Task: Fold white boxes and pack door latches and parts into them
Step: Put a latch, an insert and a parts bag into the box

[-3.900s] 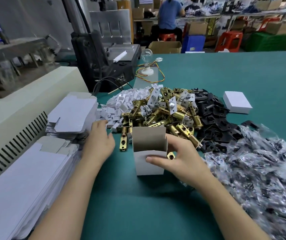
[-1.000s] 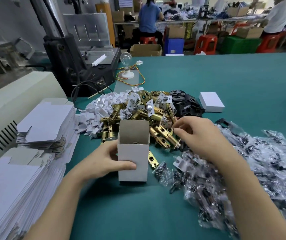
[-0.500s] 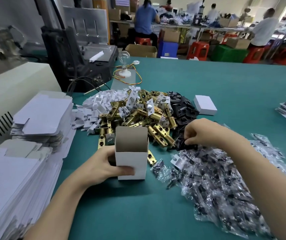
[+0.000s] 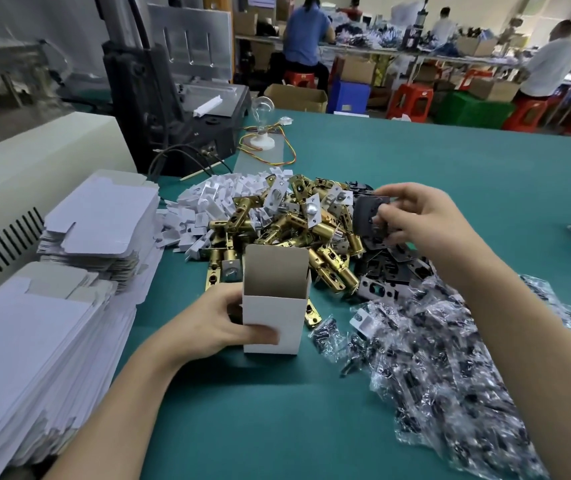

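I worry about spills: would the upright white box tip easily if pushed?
Probably: the white box stands tall on a small base. It looks like thin card, so likely light, and its walls may dent if the left hand squeezes.

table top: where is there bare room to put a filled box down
Bare green mat lies near you, between the flat carton stacks and the clear parts bags; more lies beyond the right hand holding a black plate. Crowded: the latch pile behind the open box.
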A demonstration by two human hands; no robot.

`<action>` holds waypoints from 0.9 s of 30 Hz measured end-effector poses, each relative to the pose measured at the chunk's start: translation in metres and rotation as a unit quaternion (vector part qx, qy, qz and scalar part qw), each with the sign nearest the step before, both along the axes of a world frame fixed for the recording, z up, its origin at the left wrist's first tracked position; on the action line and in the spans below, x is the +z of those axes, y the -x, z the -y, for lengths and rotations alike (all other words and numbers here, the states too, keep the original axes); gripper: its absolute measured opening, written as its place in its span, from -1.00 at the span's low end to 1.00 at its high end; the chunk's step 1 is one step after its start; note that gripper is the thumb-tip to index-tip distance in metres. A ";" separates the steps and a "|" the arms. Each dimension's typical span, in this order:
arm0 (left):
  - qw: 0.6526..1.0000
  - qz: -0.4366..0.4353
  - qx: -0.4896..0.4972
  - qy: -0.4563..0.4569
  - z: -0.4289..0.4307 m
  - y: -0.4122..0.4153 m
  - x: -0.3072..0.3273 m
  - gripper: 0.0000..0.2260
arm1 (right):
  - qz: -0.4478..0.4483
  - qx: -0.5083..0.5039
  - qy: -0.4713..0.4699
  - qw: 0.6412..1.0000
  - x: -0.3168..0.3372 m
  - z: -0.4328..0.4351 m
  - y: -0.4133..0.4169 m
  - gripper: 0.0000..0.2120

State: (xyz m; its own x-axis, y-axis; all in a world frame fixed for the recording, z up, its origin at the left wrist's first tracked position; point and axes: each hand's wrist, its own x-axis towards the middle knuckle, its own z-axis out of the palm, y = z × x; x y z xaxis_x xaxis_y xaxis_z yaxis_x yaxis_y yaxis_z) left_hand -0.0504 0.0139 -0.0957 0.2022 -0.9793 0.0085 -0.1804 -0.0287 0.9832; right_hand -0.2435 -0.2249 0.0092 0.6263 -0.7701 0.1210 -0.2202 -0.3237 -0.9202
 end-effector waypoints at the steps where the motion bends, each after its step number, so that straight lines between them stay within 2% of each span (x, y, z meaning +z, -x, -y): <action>1: 1.000 0.002 0.000 0.001 0.000 0.000 0.000 -0.68 | 0.023 0.021 -0.039 0.999 0.005 -0.005 -0.001 -0.80; 5: 1.000 0.003 0.000 0.000 -0.001 0.000 0.000 -0.68 | 0.095 0.101 -0.140 0.980 0.015 -0.029 -0.008 -0.81; 9: 1.000 0.013 -0.002 -0.005 -0.001 0.000 0.000 -0.63 | 0.114 0.167 -0.171 0.964 0.021 -0.050 -0.013 -0.81; 16: 0.997 0.067 -0.005 -0.035 -0.001 0.001 -0.003 -0.69 | 0.140 0.170 -0.204 0.954 0.022 -0.067 -0.017 -0.78; 18: 0.996 0.077 -0.006 -0.040 -0.001 0.001 -0.004 -0.68 | 0.134 0.173 -0.210 0.953 0.022 -0.069 -0.018 -0.72; 22: 0.997 0.066 -0.003 -0.035 0.000 0.000 -0.005 -0.68 | 0.158 0.183 -0.244 0.939 0.022 -0.073 -0.023 -0.44; 27: 0.997 0.060 0.033 -0.033 0.002 0.002 -0.005 -0.69 | 0.161 0.200 -0.196 0.946 0.022 -0.078 -0.027 -0.60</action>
State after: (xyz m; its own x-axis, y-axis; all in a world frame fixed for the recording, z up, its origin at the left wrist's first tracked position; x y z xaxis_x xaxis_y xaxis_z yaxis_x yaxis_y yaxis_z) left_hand -0.0529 0.0116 -0.1010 0.2675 -0.9632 -0.0269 -0.2924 -0.1077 0.9502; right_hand -0.2160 -0.1474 0.0316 0.8562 -0.5050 0.1091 0.1605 0.0592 -0.9853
